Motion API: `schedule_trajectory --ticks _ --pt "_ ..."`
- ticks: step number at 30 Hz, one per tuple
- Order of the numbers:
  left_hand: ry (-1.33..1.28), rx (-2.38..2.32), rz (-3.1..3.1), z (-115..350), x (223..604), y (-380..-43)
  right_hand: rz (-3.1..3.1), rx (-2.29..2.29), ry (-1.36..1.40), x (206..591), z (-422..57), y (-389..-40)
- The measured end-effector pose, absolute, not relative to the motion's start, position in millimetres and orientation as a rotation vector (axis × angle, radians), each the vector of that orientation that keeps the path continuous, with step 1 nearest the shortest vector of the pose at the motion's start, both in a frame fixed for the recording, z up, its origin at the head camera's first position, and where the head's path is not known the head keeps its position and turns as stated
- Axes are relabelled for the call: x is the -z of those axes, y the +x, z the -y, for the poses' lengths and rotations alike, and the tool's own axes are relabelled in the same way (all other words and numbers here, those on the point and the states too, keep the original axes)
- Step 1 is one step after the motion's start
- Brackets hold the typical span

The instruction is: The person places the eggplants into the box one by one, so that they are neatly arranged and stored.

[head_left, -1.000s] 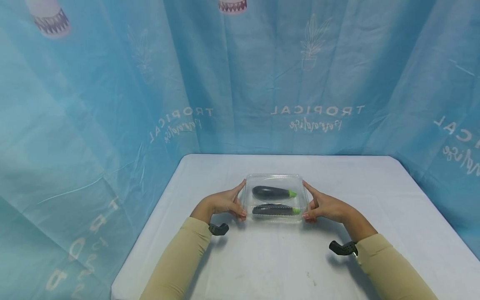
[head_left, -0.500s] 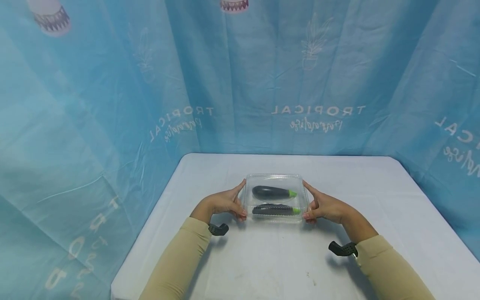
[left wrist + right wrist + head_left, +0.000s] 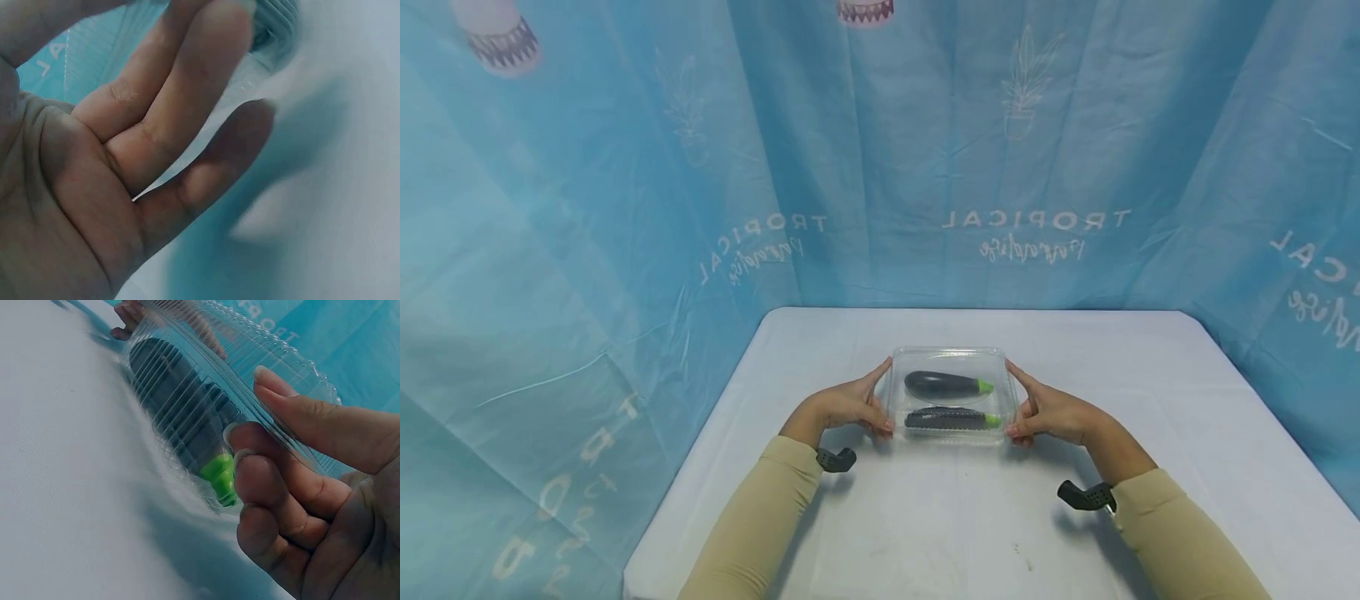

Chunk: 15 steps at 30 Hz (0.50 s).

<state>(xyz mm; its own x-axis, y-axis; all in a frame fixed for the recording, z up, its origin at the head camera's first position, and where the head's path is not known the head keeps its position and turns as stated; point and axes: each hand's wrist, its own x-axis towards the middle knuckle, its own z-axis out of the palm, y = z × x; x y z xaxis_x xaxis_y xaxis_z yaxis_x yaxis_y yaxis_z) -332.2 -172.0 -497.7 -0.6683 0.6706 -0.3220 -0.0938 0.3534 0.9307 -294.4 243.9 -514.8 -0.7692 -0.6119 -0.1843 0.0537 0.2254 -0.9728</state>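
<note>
A clear plastic clamshell box (image 3: pixel 951 353) stands on the white table, its lid down. Two dark eggplants (image 3: pixel 942 385) with bright green stem ends lie inside, one behind the other, stems toward the right. My left hand (image 3: pixel 850 404) holds the box's left side, fingers spread along the edge. On the opposite side, my right hand (image 3: pixel 1056 412) grips the edge. Seen from the right wrist, the thumb (image 3: pixel 306 415) lies above the rim and the fingers (image 3: pixel 259 481) curl below it, beside the ribbed wall. In the left wrist view, the fingertips partly hide the box.
The white-covered table (image 3: pixel 955 517) spreads around the box, with a few small dark specks near the front. Blue printed curtains (image 3: pixel 880 167) hang behind and at both sides. Each wrist wears a black camera mount (image 3: pixel 1086 497).
</note>
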Motion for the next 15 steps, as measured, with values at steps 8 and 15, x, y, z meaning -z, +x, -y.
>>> schedule_trajectory --ticks 8,15 --pt "0.553 -1.354 -2.014 181 502 -330 -2.044 1.527 -0.537 509 -244 -288" --pt "0.583 -1.387 -2.040 194 499 -329 -2.096 1.473 -0.564 502 -243 -285"
